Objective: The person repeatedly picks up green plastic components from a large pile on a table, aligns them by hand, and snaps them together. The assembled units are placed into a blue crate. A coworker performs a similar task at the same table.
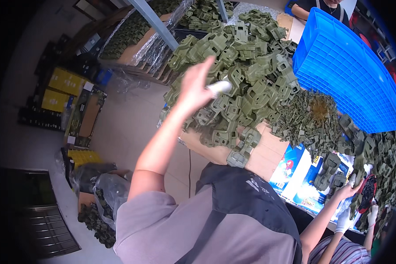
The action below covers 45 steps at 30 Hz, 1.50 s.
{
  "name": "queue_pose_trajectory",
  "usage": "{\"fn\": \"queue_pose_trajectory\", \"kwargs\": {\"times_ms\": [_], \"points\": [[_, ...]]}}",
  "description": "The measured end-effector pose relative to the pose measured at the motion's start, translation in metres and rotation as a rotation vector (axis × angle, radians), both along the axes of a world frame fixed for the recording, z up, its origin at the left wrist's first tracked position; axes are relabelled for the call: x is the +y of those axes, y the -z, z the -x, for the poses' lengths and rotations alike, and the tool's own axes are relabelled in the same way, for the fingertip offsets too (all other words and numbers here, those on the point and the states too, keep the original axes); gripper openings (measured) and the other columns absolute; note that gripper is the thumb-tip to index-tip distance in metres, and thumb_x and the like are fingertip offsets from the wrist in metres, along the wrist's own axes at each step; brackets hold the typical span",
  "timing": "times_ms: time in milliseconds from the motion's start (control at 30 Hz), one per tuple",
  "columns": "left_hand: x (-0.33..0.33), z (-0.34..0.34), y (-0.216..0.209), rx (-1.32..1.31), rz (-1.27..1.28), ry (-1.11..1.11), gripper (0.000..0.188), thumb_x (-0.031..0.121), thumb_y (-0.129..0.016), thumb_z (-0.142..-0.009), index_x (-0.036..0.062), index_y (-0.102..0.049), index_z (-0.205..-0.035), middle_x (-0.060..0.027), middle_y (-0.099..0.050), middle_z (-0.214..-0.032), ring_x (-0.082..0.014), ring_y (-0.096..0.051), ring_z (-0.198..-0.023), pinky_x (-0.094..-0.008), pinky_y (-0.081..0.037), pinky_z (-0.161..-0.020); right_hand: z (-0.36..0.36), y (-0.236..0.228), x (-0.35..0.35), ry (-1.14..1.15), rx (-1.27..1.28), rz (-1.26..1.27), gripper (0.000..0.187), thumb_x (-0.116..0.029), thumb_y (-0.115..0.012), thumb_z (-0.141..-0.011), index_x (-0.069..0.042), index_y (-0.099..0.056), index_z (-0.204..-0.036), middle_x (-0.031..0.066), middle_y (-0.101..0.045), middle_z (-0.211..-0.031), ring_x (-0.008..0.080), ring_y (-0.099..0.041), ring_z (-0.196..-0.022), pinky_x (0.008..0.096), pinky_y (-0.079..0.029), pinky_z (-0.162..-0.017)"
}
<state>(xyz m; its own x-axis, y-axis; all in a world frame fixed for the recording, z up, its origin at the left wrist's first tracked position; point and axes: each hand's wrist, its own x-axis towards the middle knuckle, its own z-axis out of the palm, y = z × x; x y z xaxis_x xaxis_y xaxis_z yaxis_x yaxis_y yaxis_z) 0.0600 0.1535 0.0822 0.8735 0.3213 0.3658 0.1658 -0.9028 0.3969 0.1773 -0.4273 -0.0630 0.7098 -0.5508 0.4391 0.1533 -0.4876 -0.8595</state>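
Observation:
My left hand (pixel 195 90), blurred, reaches over a large heap of olive-green moulded plastic parts (pixel 257 64). Its index finger points out and a white-covered digit stands apart from it; nothing shows between them. Off to the right, my right hand (pixel 348 190) has white-covered fingertips around an olive-green plastic part (pixel 360 163). Two jointed-looking green pieces (pixel 328 169) lie close to that hand on printed cardboard. A mound of small green pieces (pixel 301 121) sits between the two hands. One green assembly (pixel 244 147) rests on brown cardboard at the table's near edge.
A big blue plastic crate (pixel 347 68) stands tilted behind the small pieces. At the lower right are a co-worker's white-gloved hands (pixel 344 220) and striped shirt (pixel 343 251). Another person (pixel 323 9) is across the table. A grey metal post (pixel 154 23) rises at the far left.

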Motion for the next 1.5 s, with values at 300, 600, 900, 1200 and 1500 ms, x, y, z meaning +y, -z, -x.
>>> {"fn": "queue_pose_trajectory", "kwargs": {"times_ms": [300, 600, 900, 1200, 1500], "points": [[0.041, 0.044, 0.035, 0.092, 0.383, -0.192, 0.077, 0.021, -0.069, -0.070, 0.0166, -0.032, -0.137, -0.0172, -0.050, -0.125, -0.0299, -0.049, -0.115, -0.0362, -0.039, -0.094, -0.004, 0.071, -0.048, 0.040, 0.400, 0.783, 0.083, 0.002, -0.055, -0.064, -0.019, -0.027, -0.140, 0.0239, -0.052, -0.065, 0.0405, -0.045, -0.061, 0.0468, -0.036, -0.064], [0.025, 0.012, -0.025, -0.004, -0.045, -0.074, 0.071, 0.013, -0.070, -0.071, 0.0240, -0.038, -0.133, -0.0114, -0.056, -0.111, -0.0277, -0.056, -0.101, -0.0359, -0.045, -0.084, 0.080, -0.027, 0.172, -0.979, 0.436, 0.256, 0.035, -0.010, -0.061, -0.080, -0.006, -0.056, -0.114, 0.0133, -0.057, -0.116, 0.0285, -0.053, -0.108, 0.0340, -0.041, -0.091], [-0.082, 0.017, -0.058, 0.039, 0.716, 0.647, 0.094, 0.016, -0.082, -0.056, 0.0076, -0.032, -0.134, -0.0117, -0.055, -0.106, -0.0212, -0.056, -0.097, -0.0345, -0.046, -0.086, 0.099, -0.112, 0.259, -1.278, -0.109, 0.269, 0.088, -0.016, -0.070, -0.066, -0.014, -0.022, -0.140, 0.0244, -0.023, -0.139, 0.0403, -0.028, -0.127, 0.0471, -0.029, -0.102], [-0.183, 0.042, 0.100, 0.264, 0.963, 0.658, 0.117, 0.008, -0.076, -0.066, 0.0126, 0.015, -0.140, -0.0250, -0.022, -0.138, -0.0326, -0.039, -0.121, -0.0414, -0.037, -0.096, 0.147, -0.017, 0.229, -1.112, 0.528, -0.233, 0.083, -0.012, -0.059, -0.080, -0.007, -0.006, -0.142, 0.0181, -0.019, -0.145, 0.0300, -0.022, -0.133, 0.0345, -0.019, -0.107], [-0.121, 0.032, 0.120, 0.569, 0.827, 0.476, 0.103, 0.004, -0.069, -0.069, 0.0192, 0.002, -0.143, -0.0247, -0.037, -0.129, -0.0303, -0.048, -0.112, -0.0385, -0.045, -0.087, 0.108, 0.025, 0.167, -1.110, 0.712, 0.329, 0.084, -0.007, -0.058, -0.071, -0.015, -0.013, -0.142, 0.0219, -0.036, -0.133, 0.0379, -0.038, -0.121, 0.0378, -0.030, -0.103]]}}
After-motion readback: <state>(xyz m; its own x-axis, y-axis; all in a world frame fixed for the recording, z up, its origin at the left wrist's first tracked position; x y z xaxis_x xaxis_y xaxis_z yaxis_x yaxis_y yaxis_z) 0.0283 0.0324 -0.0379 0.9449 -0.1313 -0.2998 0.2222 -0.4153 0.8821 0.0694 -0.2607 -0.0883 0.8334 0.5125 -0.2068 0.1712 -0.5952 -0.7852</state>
